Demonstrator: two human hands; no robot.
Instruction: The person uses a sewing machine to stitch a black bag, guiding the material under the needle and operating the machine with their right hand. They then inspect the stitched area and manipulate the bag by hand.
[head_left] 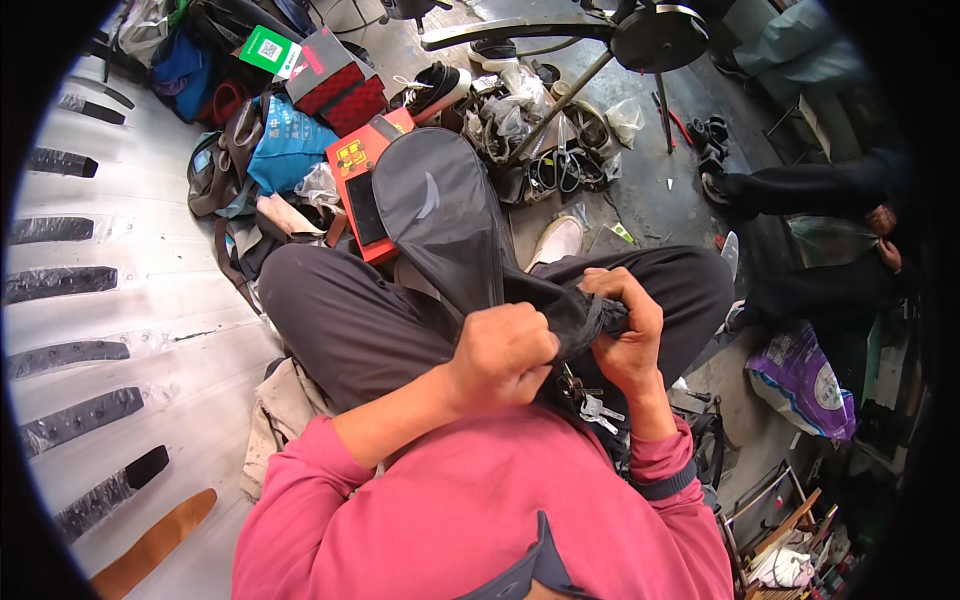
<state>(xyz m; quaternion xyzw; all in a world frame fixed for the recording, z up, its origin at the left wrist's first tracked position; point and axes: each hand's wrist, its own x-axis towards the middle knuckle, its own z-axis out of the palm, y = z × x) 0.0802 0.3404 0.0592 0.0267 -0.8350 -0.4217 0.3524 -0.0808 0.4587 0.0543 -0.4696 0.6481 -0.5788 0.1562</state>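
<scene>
A black racket bag point(436, 210) with a pale curved mark lies over my lap, its rounded wide end pointing away from me. My left hand point(508, 350) is a closed fist at the bag's narrow part, its fingertips curled out of sight. What the fist pinches, probably the cloth's edge, is partly hidden. Farther right, my right hand point(628, 325) is closed round the bunched narrow end of the bag, thumb on top. Between the hands the cloth is gathered and creased. A bunch of keys point(598, 410) hangs at my waist just below.
A red box point(345, 185) with a dark phone-like slab stands beyond my knees. Past it are scissors point(565, 168), a sneaker point(435, 88) and several small parts. Black strips point(65, 283) lie on the pale surface at left. Another person's legs point(800, 200) are at right, near a purple bag point(805, 380).
</scene>
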